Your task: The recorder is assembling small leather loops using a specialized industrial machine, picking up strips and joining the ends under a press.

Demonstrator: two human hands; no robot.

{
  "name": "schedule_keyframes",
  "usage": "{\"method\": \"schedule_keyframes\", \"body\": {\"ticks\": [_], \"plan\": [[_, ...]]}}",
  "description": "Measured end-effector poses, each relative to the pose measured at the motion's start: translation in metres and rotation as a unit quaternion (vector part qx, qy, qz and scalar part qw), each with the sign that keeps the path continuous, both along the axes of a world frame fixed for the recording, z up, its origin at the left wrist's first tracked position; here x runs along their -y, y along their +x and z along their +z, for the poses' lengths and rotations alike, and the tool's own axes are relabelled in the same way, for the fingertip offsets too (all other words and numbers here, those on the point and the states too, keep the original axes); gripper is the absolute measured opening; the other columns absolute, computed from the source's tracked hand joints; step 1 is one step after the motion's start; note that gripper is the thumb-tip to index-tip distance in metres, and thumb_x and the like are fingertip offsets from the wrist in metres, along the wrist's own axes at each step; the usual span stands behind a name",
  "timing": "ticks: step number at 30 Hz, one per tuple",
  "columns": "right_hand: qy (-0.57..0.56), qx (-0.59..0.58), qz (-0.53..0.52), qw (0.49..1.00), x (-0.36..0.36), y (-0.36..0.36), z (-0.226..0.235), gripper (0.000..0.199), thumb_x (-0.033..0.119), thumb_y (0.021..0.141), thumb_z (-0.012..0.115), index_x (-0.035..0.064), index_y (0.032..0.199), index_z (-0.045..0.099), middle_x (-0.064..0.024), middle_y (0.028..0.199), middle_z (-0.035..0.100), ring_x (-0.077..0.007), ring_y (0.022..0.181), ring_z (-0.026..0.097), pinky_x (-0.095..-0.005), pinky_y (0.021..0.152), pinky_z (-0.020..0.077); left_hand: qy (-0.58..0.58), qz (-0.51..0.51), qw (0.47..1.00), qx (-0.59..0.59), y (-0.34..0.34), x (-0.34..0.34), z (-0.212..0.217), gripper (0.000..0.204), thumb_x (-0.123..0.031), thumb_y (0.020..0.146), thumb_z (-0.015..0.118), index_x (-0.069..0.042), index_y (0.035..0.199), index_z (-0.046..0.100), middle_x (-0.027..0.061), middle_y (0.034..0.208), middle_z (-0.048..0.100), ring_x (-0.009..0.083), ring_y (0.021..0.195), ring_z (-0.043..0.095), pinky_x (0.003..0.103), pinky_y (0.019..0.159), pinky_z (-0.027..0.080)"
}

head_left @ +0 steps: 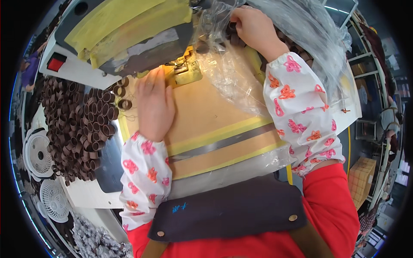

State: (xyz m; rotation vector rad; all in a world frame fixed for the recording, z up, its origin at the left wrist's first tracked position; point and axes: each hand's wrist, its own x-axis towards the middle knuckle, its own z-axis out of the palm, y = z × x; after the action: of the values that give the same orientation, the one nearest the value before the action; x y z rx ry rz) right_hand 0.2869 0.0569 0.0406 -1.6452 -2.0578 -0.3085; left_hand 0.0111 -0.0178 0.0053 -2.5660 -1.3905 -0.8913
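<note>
My left hand [155, 105] lies with its fingers stretched out beside the metal needle plate [188, 76] of a sewing machine [137, 51]. Its fingertips reach under the machine head, and nothing shows in them. Farther off to the right, my right hand [256, 30] is closed, with curled fingers, over clear plastic film [215, 26] and brown fabric loops [234, 39]. What those fingers hold is hidden. A few loose brown loops [124, 104] with thread ends sit just left of my left hand.
A large heap of brown fabric loops [81, 124] covers the table's left side. Tan board [206, 112] with yellow tape lies before the machine. Clear plastic sheeting [305, 30] hangs at the far right. White fans [39, 153] stand left of the table; a carton [361, 176] stands at right.
</note>
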Motion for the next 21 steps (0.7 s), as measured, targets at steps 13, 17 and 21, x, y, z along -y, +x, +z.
{"method": "schedule_keyframes", "body": {"ticks": [13,17,21], "plan": [[-0.182,-0.302,0.203,0.913,0.046,-0.042,0.008,0.008,0.000,0.082,0.053,0.0004,0.089,0.056,-0.0006,0.073,0.058,-0.0059,0.064,0.051,-0.0196,0.057,0.0412,-0.255,0.018,0.940,0.226,0.000,-0.014,-0.014,0.027,-0.011,0.078,0.066,-0.003,0.102,0.058,0.0049,0.076,0.058,0.0120,0.068,0.054,0.025,0.061,0.044],[-0.428,-0.421,0.211,0.771,0.058,-0.076,-0.012,0.012,0.002,0.078,0.053,0.0004,0.089,0.057,-0.0035,0.076,0.059,-0.0085,0.062,0.055,-0.0239,0.055,0.0448,-0.248,-0.115,0.931,0.241,0.001,-0.018,-0.010,0.030,-0.013,0.074,0.069,-0.006,0.101,0.060,0.0073,0.072,0.059,0.0157,0.061,0.057,0.026,0.058,0.046],[-0.414,-0.457,0.204,0.760,0.054,-0.087,-0.028,0.014,0.001,0.081,0.055,-0.0001,0.096,0.054,-0.0026,0.083,0.057,-0.0058,0.066,0.054,-0.0191,0.058,0.0453,-0.301,-0.095,0.909,0.273,-0.003,-0.022,-0.014,0.028,-0.012,0.071,0.072,-0.004,0.096,0.063,0.0061,0.069,0.059,0.0121,0.061,0.057,0.024,0.057,0.046]]}}
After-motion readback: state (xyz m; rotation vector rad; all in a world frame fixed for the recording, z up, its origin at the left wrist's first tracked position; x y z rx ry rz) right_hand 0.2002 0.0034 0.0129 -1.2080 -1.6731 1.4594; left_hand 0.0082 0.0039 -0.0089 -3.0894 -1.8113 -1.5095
